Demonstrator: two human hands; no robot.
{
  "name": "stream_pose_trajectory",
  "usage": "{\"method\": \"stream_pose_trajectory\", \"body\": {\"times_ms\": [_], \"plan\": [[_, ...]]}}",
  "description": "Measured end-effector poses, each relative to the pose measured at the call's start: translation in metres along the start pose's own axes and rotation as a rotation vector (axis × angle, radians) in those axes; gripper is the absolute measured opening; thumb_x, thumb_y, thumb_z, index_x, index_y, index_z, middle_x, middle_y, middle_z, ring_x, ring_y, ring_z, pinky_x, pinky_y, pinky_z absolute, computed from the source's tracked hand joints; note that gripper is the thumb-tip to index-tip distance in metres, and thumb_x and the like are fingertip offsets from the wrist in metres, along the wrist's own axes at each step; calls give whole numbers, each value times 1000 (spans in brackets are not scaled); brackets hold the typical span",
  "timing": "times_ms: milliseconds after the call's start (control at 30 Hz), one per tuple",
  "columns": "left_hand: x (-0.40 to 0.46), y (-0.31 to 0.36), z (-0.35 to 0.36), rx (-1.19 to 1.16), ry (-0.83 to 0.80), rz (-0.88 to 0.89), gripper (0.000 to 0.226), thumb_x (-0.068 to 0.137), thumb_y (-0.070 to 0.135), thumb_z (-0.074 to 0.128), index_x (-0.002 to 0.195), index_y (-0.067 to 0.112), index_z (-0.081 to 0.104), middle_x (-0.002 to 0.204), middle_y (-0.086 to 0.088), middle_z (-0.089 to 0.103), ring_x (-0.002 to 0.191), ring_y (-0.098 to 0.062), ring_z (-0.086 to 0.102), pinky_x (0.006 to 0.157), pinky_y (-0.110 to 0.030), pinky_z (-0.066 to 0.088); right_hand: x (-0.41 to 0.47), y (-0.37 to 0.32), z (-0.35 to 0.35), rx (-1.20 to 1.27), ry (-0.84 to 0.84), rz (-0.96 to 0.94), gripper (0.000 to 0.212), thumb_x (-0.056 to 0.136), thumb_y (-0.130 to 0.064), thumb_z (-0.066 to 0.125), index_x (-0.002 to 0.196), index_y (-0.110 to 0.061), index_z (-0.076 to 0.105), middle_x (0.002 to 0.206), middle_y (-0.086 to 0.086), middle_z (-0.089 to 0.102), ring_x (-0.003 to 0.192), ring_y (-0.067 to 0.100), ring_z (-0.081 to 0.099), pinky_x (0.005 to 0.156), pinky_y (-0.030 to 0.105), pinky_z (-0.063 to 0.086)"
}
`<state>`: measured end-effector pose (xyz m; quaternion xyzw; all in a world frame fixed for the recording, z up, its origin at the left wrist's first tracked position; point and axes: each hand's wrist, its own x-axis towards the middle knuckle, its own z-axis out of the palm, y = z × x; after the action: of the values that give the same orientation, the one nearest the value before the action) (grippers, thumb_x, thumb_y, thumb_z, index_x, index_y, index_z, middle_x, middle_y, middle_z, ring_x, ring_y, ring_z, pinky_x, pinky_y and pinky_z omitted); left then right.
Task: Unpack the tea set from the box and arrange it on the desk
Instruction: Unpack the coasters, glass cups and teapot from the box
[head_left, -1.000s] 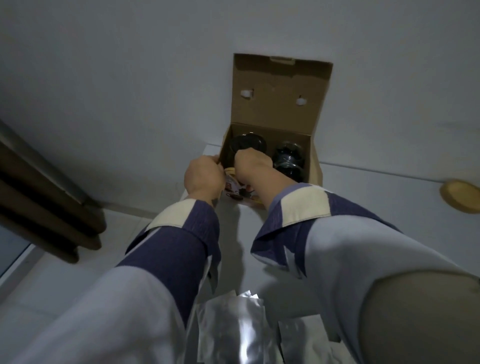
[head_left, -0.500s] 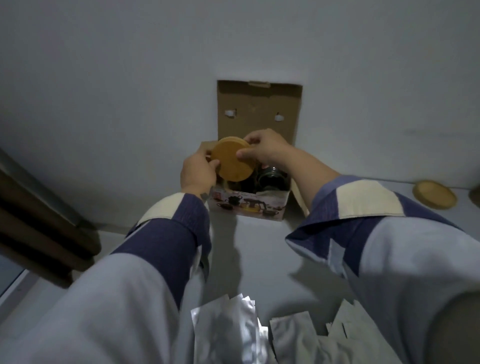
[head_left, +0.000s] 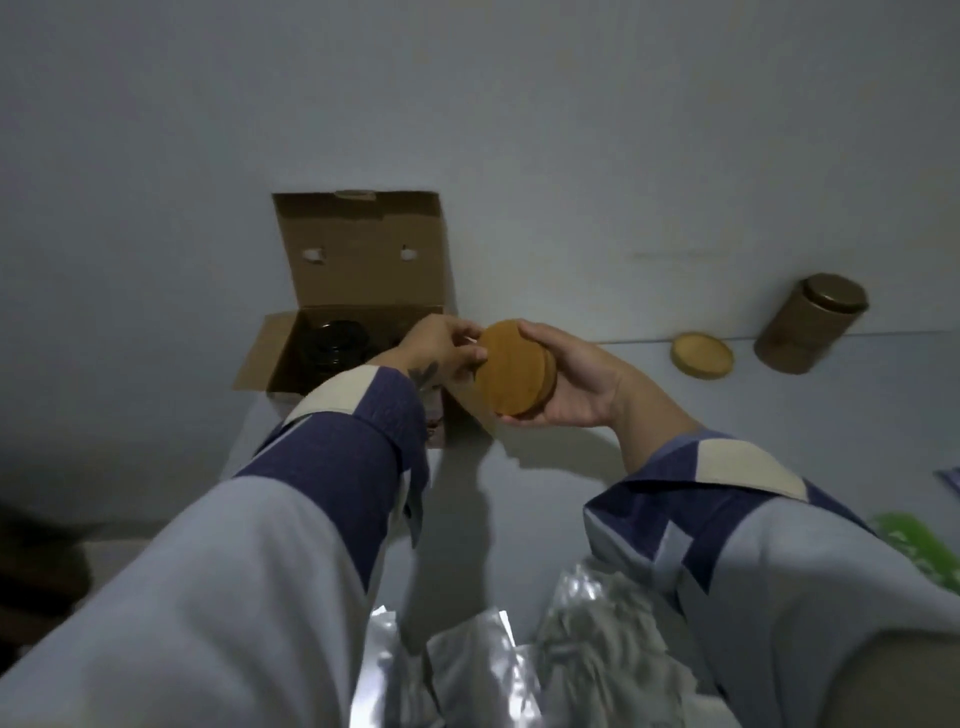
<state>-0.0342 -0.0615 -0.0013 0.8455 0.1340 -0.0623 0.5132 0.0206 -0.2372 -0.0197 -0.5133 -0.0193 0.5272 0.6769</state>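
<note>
An open cardboard box (head_left: 358, 270) stands against the wall at the desk's back, its lid up. A dark glass piece (head_left: 332, 340) shows inside on the left. Just right of the box, above the desk, I hold a round wooden coaster (head_left: 511, 371), or perhaps two stacked. My right hand (head_left: 576, 384) cups it from the right and below. The fingertips of my left hand (head_left: 441, 351) pinch its left edge.
Another wooden coaster (head_left: 701, 355) lies on the white desk (head_left: 545, 467) at the back right, with a brown round canister (head_left: 810, 325) beside it. Crumpled silver foil bags (head_left: 519, 660) lie near the front edge. Something green (head_left: 919, 545) shows at the right edge.
My right hand reached into the box and lifted out the wooden coaster. Both hands have since carried it to the right, clear of the box.
</note>
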Motion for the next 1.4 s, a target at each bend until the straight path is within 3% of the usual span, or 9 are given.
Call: {"method": "stream_pose_trajectory", "body": {"times_ms": [233, 367, 500, 567, 733, 1167, 1267, 1333, 1400], "plan": [[43, 21, 92, 14, -46, 22, 54, 87, 11, 67, 137, 6, 49, 129, -14, 60, 115, -24, 57, 95, -31, 47, -23, -13, -90, -107, 109, -51, 44, 74, -39, 70, 113, -20, 63, 100, 8, 63, 88, 21, 58, 84, 34, 46], [69, 8, 134, 400, -34, 9, 65, 91, 23, 63, 148, 8, 34, 149, -11, 41, 137, -24, 40, 111, -30, 30, -6, -28, -134, -619, 432, -34, 38, 74, -48, 75, 83, -21, 49, 70, -2, 51, 64, 15, 45, 59, 27, 36], [89, -20, 165, 621, -197, -87, 65, 85, 31, 69, 141, 11, 44, 150, -14, 35, 142, -31, 29, 111, -39, 32, 27, -24, -174, -930, 724, -104, 51, 60, -59, 75, 80, -27, 41, 105, 2, 57, 101, 25, 54, 89, 37, 46], [96, -31, 173, 668, -225, -121, 59, 83, 28, 70, 135, 9, 47, 149, -14, 29, 143, -32, 22, 110, -43, 35, 42, -22, -186, -1103, 792, -112, 54, 51, -69, 66, 81, -34, 38, 112, 6, 57, 108, 33, 52, 94, 44, 46], [101, -45, 176, 820, -280, -140, 97, 87, 41, 65, 154, 11, 3, 161, -8, -13, 150, -26, -2, 120, -42, 20, 76, -16, -208, -1347, 875, -222, 56, 64, -64, 66, 102, -32, 41, 117, 15, 52, 113, 37, 44, 94, 44, 42], [103, -46, 182, 870, -297, -146, 100, 86, 41, 66, 155, 13, 0, 161, -7, -16, 150, -25, -5, 121, -41, 17, 98, -6, -218, -1450, 926, -215, 60, 72, -68, 62, 116, -30, 48, 133, 14, 40, 121, 36, 36, 103, 42, 32], [103, -46, 182, 875, -316, -157, 100, 87, 40, 65, 154, 12, -2, 161, -7, -17, 150, -25, -6, 121, -42, 17, 85, -15, -210, -1466, 872, -110, 69, 69, -71, 62, 124, -34, 45, 152, 16, 20, 136, 38, 23, 110, 46, 30], [102, -44, 180, 871, -326, -152, 98, 87, 35, 66, 154, 11, -1, 161, -7, -15, 150, -26, -4, 120, -43, 19, 73, -21, -199, -1508, 862, -67, 72, 74, -68, 60, 135, -35, 40, 158, 16, 6, 142, 39, 13, 112, 49, 28], [99, -39, 173, 848, -345, -153, 87, 86, 16, 65, 153, 8, 11, 162, -10, -2, 149, -29, 10, 117, -43, 27, 62, -25, -183, -1508, 855, -64, 67, 82, -60, 59, 139, -32, 40, 157, 13, 13, 142, 37, 15, 110, 49, 29]]}}
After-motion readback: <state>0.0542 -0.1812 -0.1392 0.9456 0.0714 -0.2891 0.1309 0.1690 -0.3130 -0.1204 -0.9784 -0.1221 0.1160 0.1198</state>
